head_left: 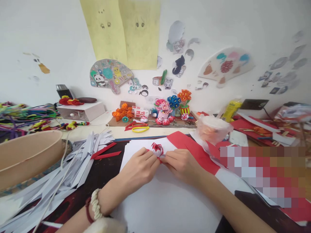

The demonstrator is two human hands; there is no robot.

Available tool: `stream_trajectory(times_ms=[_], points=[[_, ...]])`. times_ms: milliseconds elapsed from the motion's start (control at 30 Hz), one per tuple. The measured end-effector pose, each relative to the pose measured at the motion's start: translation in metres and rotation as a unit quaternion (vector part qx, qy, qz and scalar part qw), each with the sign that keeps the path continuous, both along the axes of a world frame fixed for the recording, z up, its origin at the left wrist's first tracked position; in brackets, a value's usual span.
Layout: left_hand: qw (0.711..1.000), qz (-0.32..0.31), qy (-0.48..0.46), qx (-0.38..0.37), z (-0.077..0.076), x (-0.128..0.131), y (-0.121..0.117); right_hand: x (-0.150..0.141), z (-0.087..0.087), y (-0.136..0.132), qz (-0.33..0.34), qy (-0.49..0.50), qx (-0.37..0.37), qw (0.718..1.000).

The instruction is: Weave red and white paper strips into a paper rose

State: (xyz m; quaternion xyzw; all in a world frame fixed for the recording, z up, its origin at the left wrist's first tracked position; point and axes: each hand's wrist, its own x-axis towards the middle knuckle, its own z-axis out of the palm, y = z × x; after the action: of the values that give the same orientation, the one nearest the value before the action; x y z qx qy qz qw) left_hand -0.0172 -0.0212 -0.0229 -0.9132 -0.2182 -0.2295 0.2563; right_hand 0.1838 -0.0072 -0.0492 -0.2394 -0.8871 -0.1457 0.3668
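We pinched a small folded paper ball (157,149) (red and white) between left hand (139,170) and right hand (181,165), both grips closed on it.

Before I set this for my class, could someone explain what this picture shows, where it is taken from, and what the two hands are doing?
There is no machine here: a person works with two bare hands, and one camera worn on the head looks forward and down at them. The left hand and the right hand together pinch a small red and white folded paper piece over a white sheet. Red paper lies to the right, a heap of white paper strips to the left, beside a tan bowl. Further back stand paper flowers and yellow-handled scissors. Drawings hang on the wall.
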Motion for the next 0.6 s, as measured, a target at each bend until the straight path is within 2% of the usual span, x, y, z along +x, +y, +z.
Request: stream_trajectory(times_ms=[300, 500, 600], points=[[0.999, -0.017, 0.027, 0.002, 0.0002, 0.0003, 0.0015, -0.0003, 0.0023, -0.0017, -0.003, -0.020, 0.005, 1.000], [0.998, 0.021, 0.004, -0.064, -0.0045, -0.0007, 0.0048, 0.0013, 0.0009, -0.0002, -0.002, 0.023, -0.081, 0.996], [0.993, 0.039, -0.033, -0.107, -0.0052, -0.0005, 0.0051, 0.0014, 0.0023, -0.0011, -0.027, 0.050, -0.114, 0.992]])
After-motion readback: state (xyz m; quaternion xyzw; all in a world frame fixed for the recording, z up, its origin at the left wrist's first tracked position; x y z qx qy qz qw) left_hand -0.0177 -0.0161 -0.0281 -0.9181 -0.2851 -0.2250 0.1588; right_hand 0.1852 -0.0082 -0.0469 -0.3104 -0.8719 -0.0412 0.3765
